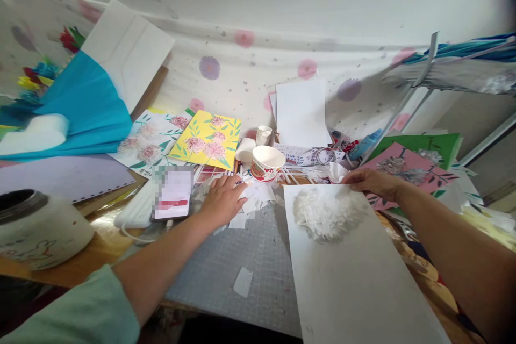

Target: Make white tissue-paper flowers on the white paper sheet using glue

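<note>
White rectangular card, bearing a ruffled white paper flower, is extending over the right side of the wooden desk; the right hand is pinching its far right corner. The left hand is resting over white paper scraps toward the far edge; whether its grip is holding any, I cannot tell.

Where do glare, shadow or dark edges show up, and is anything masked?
Head view: glare on the tabletop beside the jar; head view: soft shadow on the white sheet by the paper flower; head view: dark upper-right corner; head view: pixelation over part of the phone.
</note>
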`<state>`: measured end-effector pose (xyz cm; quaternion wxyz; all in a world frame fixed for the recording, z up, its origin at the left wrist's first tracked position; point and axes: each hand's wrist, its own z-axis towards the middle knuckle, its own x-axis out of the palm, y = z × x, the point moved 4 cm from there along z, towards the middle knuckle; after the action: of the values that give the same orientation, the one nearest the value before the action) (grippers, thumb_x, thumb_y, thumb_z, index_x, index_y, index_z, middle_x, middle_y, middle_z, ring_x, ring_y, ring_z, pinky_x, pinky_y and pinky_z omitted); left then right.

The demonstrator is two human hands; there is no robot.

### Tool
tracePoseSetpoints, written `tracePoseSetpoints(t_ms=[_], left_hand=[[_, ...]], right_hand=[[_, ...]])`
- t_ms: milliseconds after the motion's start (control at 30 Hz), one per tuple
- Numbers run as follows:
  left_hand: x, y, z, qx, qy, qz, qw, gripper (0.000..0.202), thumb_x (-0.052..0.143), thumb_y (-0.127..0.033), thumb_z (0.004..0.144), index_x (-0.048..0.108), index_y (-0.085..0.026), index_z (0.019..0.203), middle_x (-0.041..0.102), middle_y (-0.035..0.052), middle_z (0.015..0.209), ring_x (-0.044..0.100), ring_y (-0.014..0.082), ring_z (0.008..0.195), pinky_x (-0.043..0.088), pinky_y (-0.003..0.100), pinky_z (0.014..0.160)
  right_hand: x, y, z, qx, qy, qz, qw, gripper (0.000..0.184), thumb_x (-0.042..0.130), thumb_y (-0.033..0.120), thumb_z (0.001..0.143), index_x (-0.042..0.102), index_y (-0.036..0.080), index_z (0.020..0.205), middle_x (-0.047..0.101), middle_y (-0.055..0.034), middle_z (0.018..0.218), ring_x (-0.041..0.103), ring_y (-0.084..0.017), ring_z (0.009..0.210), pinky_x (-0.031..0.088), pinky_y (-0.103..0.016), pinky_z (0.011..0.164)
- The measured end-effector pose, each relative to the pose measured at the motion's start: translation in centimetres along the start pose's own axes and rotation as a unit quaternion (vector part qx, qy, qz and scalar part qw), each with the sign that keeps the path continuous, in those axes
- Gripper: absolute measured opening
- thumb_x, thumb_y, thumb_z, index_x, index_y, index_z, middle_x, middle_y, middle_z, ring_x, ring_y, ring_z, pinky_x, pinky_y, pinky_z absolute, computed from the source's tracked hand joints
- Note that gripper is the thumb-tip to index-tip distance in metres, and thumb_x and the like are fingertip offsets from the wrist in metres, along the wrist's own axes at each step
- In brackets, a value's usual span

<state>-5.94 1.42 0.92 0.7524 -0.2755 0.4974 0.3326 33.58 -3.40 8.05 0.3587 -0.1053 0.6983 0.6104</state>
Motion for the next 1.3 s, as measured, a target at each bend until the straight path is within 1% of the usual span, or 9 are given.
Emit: tracePoseSetpoints(t_ms=[133,267,367,500,700,867,1100,1167,1300], left_hand=[[-1.9,-1.1,-0.6,0.010,-0.006,-0.049,0.999,0.026,0.050,-0.023,0.093,0.056,-0.017,0.117,0.053,0.0120,0.126,0.046,0.0282,0.117,0.036,0.045,0.098],[-4.3,-4.1,-4.4,0.118,0.084,-0.118,0.982,0.014,0.064,-0.036,0.085,0.061,-0.022,0.089,0.062,-0.0011,0.091,0.058,0.0163,0.085,0.046,0.024,0.073],[-4.6,-6.4,-9.0,0.228,0.140,-0.157,0.951,0.036,0.077,-0.038,0.074,0.058,-0.025,0.101,0.060,0.0009,0.108,0.057,0.0199,0.092,0.046,0.026,0.074],[-2.8,-7.1,-13.2,0.256,0.055,-0.152,0.953,0.005,0.059,-0.025,0.087,0.056,-0.021,0.085,0.063,0.0009,0.088,0.055,0.0170,0.076,0.043,0.025,0.064],[-1.7,-7.1,-15.2,0.271,-0.054,-0.150,0.949,0.024,0.037,-0.015,0.096,0.059,-0.022,0.088,0.062,0.0040,0.077,0.056,0.0158,0.072,0.047,0.025,0.065],[-2.2,-6.7,-15.7,0.258,-0.061,-0.187,0.946,0.033,0.030,-0.014,0.097,0.057,-0.020,0.080,0.057,0.0034,0.066,0.051,0.0156,0.061,0.042,0.025,0.053],[-3.7,-2.4,-12.3,0.081,-0.082,-0.254,0.960,0.016,0.046,-0.024,0.095,0.060,-0.024,0.089,0.063,-0.0007,0.081,0.061,0.0121,0.071,0.047,0.018,0.064],[-4.3,-2.0,-10.9,0.077,-0.063,-0.248,0.964,0.012,0.049,-0.026,0.094,0.060,-0.024,0.088,0.063,-0.0013,0.080,0.061,0.0124,0.072,0.048,0.018,0.066],[-4.8,-4.4,-10.1,0.194,0.095,-0.196,0.956,0.022,0.069,-0.026,0.080,0.059,-0.026,0.100,0.064,0.0000,0.100,0.060,0.0158,0.085,0.049,0.021,0.073]], right_hand=[[4.5,3.2,1.9,-0.004,0.219,-0.040,0.975,0.034,0.045,0.037,0.099,0.065,0.009,0.103,0.061,-0.0037,0.109,0.064,-0.016,0.085,0.052,-0.028,0.072],[10.2,6.4,2.9,-0.068,0.320,-0.059,0.943,0.027,0.061,0.032,0.092,0.060,0.015,0.113,0.061,-0.0059,0.112,0.063,-0.020,0.091,0.055,-0.036,0.076],[14.3,8.4,2.7,-0.138,0.362,-0.068,0.919,0.030,0.060,0.032,0.092,0.058,0.015,0.117,0.060,-0.0072,0.117,0.062,-0.021,0.096,0.054,-0.039,0.079],[18.7,9.9,1.5,-0.217,0.392,-0.104,0.888,0.029,0.061,0.033,0.092,0.060,0.015,0.115,0.060,-0.0063,0.118,0.062,-0.022,0.097,0.054,-0.039,0.079],[22.7,11.9,-1.4,-0.300,0.382,-0.125,0.865,0.026,0.058,0.033,0.093,0.060,0.017,0.114,0.060,-0.0068,0.117,0.062,-0.021,0.096,0.054,-0.039,0.081],[18.9,11.1,-2.8,-0.335,0.257,-0.109,0.900,0.028,0.058,0.031,0.094,0.058,0.018,0.118,0.058,-0.0080,0.121,0.061,-0.021,0.101,0.052,-0.042,0.086],[8.3,0.8,-13.7,-0.282,0.088,-0.157,0.942,0.019,0.053,0.030,0.091,0.070,0.021,0.096,0.070,-0.0083,0.097,0.067,-0.025,0.091,0.055,-0.039,0.081],[8.4,-1.7,-18.3,-0.362,0.109,-0.204,0.903,0.042,0.069,0.041,0.079,0.063,0.033,0.120,0.063,-0.0064,0.126,0.061,-0.030,0.111,0.054,-0.041,0.088],[10.3,-5.0,-23.7,-0.529,0.090,-0.328,0.777,0.059,0.070,0.042,0.081,0.049,0.039,0.136,0.059,-0.0048,0.130,0.061,-0.033,0.111,0.058,-0.043,0.082]])
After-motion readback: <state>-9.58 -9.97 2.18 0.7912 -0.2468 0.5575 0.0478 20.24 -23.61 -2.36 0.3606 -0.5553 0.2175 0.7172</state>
